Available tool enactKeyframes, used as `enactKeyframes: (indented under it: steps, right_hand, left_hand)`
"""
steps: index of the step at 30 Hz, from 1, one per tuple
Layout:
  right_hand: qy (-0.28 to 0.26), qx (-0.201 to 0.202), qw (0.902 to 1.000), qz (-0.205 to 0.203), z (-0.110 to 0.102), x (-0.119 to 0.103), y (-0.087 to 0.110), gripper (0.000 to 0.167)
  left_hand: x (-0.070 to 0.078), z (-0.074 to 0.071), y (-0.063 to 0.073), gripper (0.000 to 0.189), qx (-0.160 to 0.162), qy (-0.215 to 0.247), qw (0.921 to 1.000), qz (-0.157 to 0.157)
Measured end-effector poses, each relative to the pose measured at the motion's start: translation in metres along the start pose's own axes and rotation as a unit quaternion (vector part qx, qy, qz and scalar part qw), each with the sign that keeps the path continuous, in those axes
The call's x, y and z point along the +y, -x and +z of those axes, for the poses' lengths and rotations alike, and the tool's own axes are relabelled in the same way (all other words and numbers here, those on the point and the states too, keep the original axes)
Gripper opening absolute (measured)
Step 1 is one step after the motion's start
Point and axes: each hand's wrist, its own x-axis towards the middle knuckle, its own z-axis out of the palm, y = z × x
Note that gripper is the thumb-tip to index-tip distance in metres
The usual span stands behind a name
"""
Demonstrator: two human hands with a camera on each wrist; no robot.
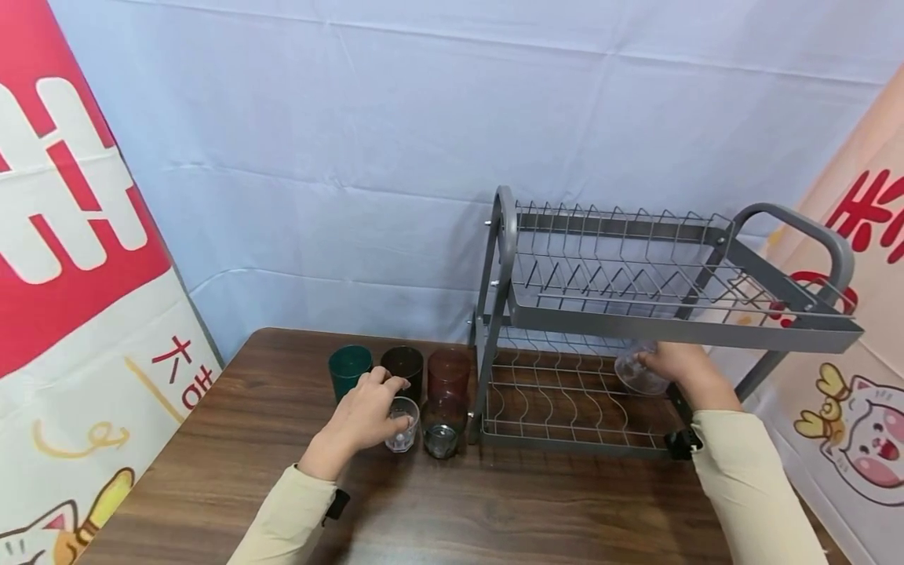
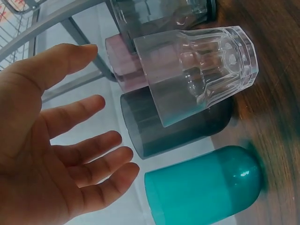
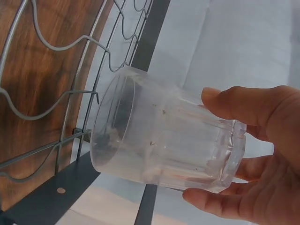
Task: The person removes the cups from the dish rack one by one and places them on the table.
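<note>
In the head view my right hand (image 1: pixel 681 373) reaches in under the upper shelf of a grey two-tier dish rack (image 1: pixel 685 323). It holds a clear cup (image 3: pixel 164 136) upside down by its base, thumb on one side and fingers on the other, with the mouth toward the lower wire shelf (image 1: pixel 558 392). On the table to the left, my left hand (image 1: pixel 363 416) hovers beside another clear cup (image 1: pixel 401 441), its fingers spread and loosely bent. The left wrist view shows a gap between those fingertips and this upright cup (image 2: pixel 211 70).
Behind the clear cup stand a teal cup (image 1: pixel 349 369), a dark cup (image 1: pixel 404 365) and a red cup (image 1: pixel 448 373). A smoky grey cup (image 1: pixel 441 439) is beside it, close to the rack's left leg. Pale cloth (image 1: pixel 339 196) hangs behind the wooden table (image 1: pixel 233 463).
</note>
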Motion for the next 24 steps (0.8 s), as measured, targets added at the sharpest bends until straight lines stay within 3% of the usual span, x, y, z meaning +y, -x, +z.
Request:
enactKeyframes:
  steps: [5,13,19,24]
  right_hand:
    - [-0.013,-0.004,0.9998,0.011,0.003,-0.001,0.001,0.046]
    - [-0.013,0.054,0.9983,-0.016,0.006,-0.01,0.013,0.06]
    - [0.004,0.012,0.9996,0.025,0.006,-0.024,0.02,0.05]
    - [-0.024,-0.024,0.997,0.069,0.007,-0.039,0.027,0.049]
  left_hand:
    - [0.002,0.001,0.002,0.05,0.005,-0.015,0.9999,0.0]
    - [0.013,0.0,0.012,0.049,0.024,-0.048,0.9984,0.02]
    - [0.018,0.003,0.015,0.049,0.044,-0.051,0.9973,0.03]
    - [0.023,0.006,0.016,0.048,0.062,-0.051,0.9962,0.034]
